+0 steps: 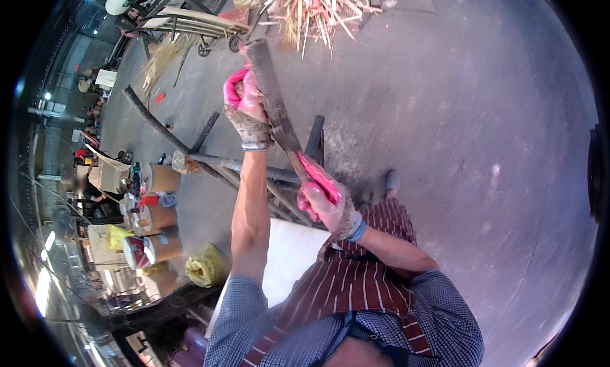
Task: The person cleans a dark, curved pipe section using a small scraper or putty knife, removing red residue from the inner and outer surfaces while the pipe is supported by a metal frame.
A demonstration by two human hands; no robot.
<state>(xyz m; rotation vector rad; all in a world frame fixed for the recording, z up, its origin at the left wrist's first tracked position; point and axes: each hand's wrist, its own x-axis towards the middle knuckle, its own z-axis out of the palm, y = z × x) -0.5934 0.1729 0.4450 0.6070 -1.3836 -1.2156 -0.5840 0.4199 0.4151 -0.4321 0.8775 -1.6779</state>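
A long, flat, dark tool like a machete points up and away from me in the middle of the head view. Its narrow lower end runs into my right hand, whose gloved fingers are wrapped round it. My left hand is at the left edge of the wide blade, fingers curled closed. A small brownish patch shows between those fingers, but what they hold is unclear. Both gloves are pink and white, stained with dirt. Below the tool stands a rack of dark poles, with a white board nearer me.
Split wood strips lie heaped on the grey floor at the far side. A wheeled cart carries boards at the far left. Brown drums and a yellow sack stand to the left. A striped apron hangs on me.
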